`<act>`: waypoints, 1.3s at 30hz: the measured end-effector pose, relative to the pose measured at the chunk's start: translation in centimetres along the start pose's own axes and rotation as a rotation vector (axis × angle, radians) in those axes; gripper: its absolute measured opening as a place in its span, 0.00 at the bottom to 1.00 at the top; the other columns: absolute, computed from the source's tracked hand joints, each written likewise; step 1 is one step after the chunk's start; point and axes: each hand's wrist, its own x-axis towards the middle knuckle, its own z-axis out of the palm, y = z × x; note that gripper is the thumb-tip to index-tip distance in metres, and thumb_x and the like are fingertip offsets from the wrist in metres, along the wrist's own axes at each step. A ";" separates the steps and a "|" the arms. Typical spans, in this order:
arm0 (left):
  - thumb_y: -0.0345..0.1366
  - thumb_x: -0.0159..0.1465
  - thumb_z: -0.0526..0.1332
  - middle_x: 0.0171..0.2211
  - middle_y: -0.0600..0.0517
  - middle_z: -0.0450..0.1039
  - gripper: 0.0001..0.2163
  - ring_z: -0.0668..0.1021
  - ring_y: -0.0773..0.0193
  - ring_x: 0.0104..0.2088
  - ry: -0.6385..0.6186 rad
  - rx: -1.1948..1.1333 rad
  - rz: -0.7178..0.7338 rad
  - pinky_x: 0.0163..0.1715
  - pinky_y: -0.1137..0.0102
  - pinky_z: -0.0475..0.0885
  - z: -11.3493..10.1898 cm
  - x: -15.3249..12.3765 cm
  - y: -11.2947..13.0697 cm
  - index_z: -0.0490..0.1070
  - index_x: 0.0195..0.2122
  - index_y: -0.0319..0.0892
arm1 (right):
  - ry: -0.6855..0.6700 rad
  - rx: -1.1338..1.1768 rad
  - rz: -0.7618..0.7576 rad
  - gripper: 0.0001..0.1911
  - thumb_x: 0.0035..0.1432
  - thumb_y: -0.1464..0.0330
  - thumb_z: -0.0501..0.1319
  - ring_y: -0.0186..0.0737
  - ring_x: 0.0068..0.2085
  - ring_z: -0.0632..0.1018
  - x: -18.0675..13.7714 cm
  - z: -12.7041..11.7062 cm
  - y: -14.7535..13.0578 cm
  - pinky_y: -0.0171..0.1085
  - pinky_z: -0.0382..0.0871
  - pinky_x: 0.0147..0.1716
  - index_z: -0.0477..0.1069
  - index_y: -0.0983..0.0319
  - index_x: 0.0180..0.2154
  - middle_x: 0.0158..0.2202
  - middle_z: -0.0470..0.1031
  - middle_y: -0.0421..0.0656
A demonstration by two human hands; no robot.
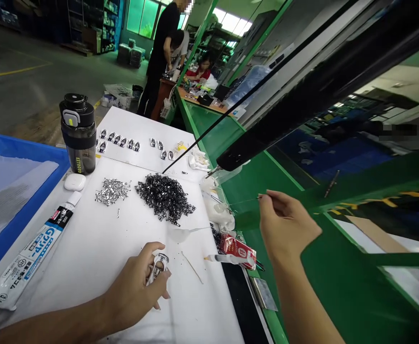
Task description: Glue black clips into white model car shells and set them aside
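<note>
My left hand (134,286) is closed around a small shiny metal part (157,268), low over the white table; the fingers cover some of it. Out to the right, my right hand (288,224) is raised with thumb and forefinger pinched on a thin, stick-like thing (245,201), too fine to make out fully. Ahead of my left hand lie a heap of small black pieces (164,197) and a smaller pile of silver pieces (112,191). Between my hands are a syringe (227,259) and a thin stick (192,267).
At left stand a dark bottle (78,136), a white case (75,182), a glue tube (33,253) and a blue tray (51,177). Rows of shiny parts (119,140) lie farther back. A black tool (259,138) hangs overhead. A red box (236,247) sits by the green frame. People work beyond.
</note>
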 end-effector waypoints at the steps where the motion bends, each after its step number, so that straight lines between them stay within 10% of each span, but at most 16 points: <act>1: 0.45 0.69 0.63 0.46 0.45 0.76 0.27 0.86 0.53 0.39 0.003 0.000 -0.004 0.30 0.65 0.82 0.0 0.0 0.0 0.64 0.67 0.45 | -0.022 -0.019 0.021 0.20 0.53 0.50 0.73 0.52 0.32 0.86 0.3 0.4 0.6 0.47 0.82 0.37 0.85 0.60 0.37 0.31 0.86 0.50; 7: 0.48 0.68 0.64 0.46 0.45 0.75 0.24 0.86 0.53 0.40 -0.001 0.017 0.005 0.31 0.64 0.82 0.0 0.2 0.0 0.68 0.63 0.45 | -0.018 -0.120 0.021 0.26 0.61 0.49 0.62 0.54 0.41 0.87 -1.6 0.7 0.8 0.51 0.83 0.48 0.84 0.62 0.47 0.41 0.88 0.52; 15: 0.48 0.68 0.63 0.46 0.44 0.77 0.23 0.87 0.51 0.41 0.018 0.013 0.008 0.31 0.64 0.82 0.1 0.2 -0.1 0.70 0.62 0.44 | -0.368 -0.194 0.162 0.28 0.57 0.45 0.64 0.61 0.47 0.87 -1.3 -0.6 0.1 0.60 0.79 0.58 0.86 0.57 0.48 0.41 0.88 0.50; 20: 0.49 0.66 0.68 0.51 0.41 0.80 0.25 0.86 0.47 0.49 0.043 -0.113 0.025 0.36 0.61 0.85 0.2 -0.1 -0.4 0.73 0.61 0.45 | -0.227 0.136 0.312 0.32 0.59 0.49 0.73 0.59 0.56 0.86 -8.0 -6.1 -2.4 0.64 0.77 0.64 0.79 0.58 0.58 0.54 0.85 0.52; 25: 0.56 0.64 0.71 0.56 0.42 0.82 0.31 0.83 0.40 0.58 0.114 -0.304 0.073 0.47 0.52 0.87 0.1 -0.2 -0.6 0.76 0.64 0.48 | -0.387 0.394 0.559 0.47 0.50 0.55 0.82 0.55 0.61 0.83 -15.9 -6.8 -3.2 0.54 0.82 0.59 0.69 0.55 0.67 0.60 0.83 0.53; 32: 0.49 0.65 0.74 0.47 0.42 0.86 0.30 0.88 0.48 0.50 -0.020 -0.580 -0.177 0.50 0.53 0.85 -0.5 0.8 0.1 0.78 0.66 0.43 | -0.329 0.518 0.783 0.27 0.51 0.48 0.81 0.60 0.55 0.86 -15.0 -5.5 -4.0 0.56 0.86 0.50 0.84 0.61 0.42 0.49 0.87 0.52; 39: 0.35 0.79 0.57 0.37 0.44 0.85 0.22 0.90 0.54 0.39 0.003 -0.588 -0.316 0.44 0.57 0.85 -0.9 0.8 1.7 0.69 0.72 0.38 | -0.324 0.683 0.677 0.15 0.60 0.55 0.76 0.48 0.44 0.86 -12.5 -5.8 -9.4 0.52 0.85 0.45 0.81 0.58 0.40 0.37 0.83 0.43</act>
